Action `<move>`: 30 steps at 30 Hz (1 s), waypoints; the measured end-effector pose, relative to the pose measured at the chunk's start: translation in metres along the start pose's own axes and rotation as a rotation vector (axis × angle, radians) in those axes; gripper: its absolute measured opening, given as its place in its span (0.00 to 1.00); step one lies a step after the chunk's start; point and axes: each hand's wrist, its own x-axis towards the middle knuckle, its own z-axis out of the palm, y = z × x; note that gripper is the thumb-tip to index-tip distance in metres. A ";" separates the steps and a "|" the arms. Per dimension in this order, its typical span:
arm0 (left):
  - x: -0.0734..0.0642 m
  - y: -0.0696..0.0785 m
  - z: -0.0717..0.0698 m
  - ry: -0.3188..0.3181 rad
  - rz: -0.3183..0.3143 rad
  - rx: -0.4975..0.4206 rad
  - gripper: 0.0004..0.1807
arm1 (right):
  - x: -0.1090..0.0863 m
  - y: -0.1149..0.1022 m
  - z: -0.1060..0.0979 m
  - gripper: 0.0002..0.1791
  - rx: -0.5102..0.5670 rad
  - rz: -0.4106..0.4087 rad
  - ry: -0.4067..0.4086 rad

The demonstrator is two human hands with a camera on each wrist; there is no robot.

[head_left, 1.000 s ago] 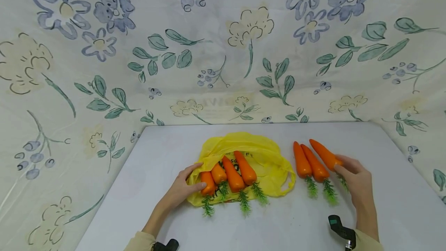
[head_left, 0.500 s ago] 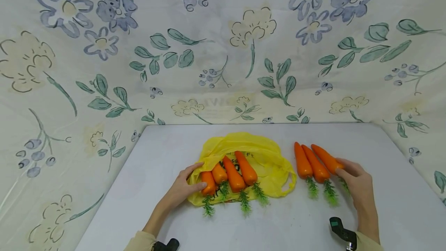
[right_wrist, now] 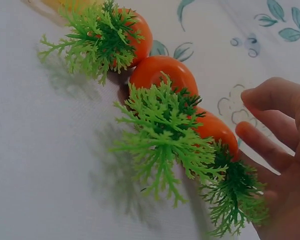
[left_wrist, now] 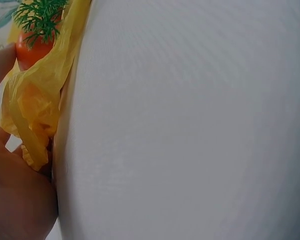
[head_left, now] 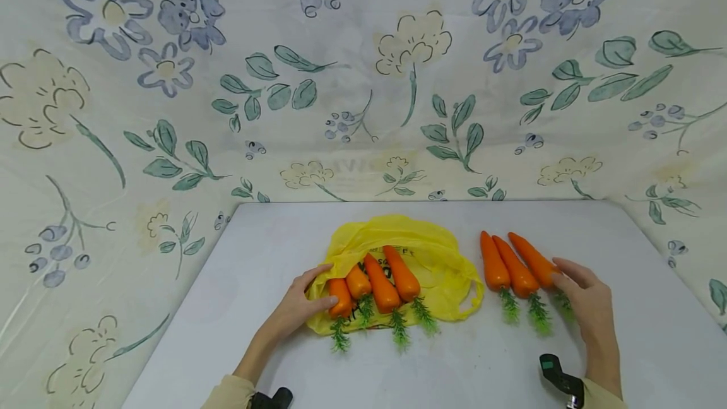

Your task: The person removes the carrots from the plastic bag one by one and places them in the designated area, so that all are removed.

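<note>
My left hand holds the left edge of a yellow plastic bag. Its thumb lies against the leftmost of several orange carrots in the bag's mouth, their green tops sticking out toward me. In the left wrist view, bag film bunches between thumb and fingers; the fingertips are partly hidden. To the right of the bag, three carrots lie side by side on the table. My right hand is beside the rightmost carrot, fingers loosely bent, with a gap to it in the right wrist view.
A white table bears everything. Behind and beside it rises a floral-patterned sheet. A black wrist camera mount sits at the right wrist, another black device at the left.
The right hand has set the rightmost carrot down beside the other two, let go and drawn slightly right. The left hand and the bag have stayed put.
</note>
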 end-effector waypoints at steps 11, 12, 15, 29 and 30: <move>0.001 0.003 0.002 0.006 -0.028 0.004 0.39 | -0.003 -0.005 -0.004 0.29 0.041 0.006 0.079; 0.001 0.003 0.001 0.007 -0.028 0.005 0.39 | -0.003 -0.007 -0.004 0.29 0.036 -0.005 0.092; 0.001 0.003 0.001 0.007 -0.028 0.004 0.39 | -0.004 -0.011 -0.003 0.28 0.016 -0.030 0.125; -0.001 0.004 0.000 0.016 -0.034 -0.005 0.39 | -0.005 -0.020 0.009 0.28 0.019 -0.163 0.086; -0.002 0.004 -0.001 0.018 -0.035 -0.002 0.39 | -0.005 -0.020 0.011 0.28 0.014 -0.179 0.074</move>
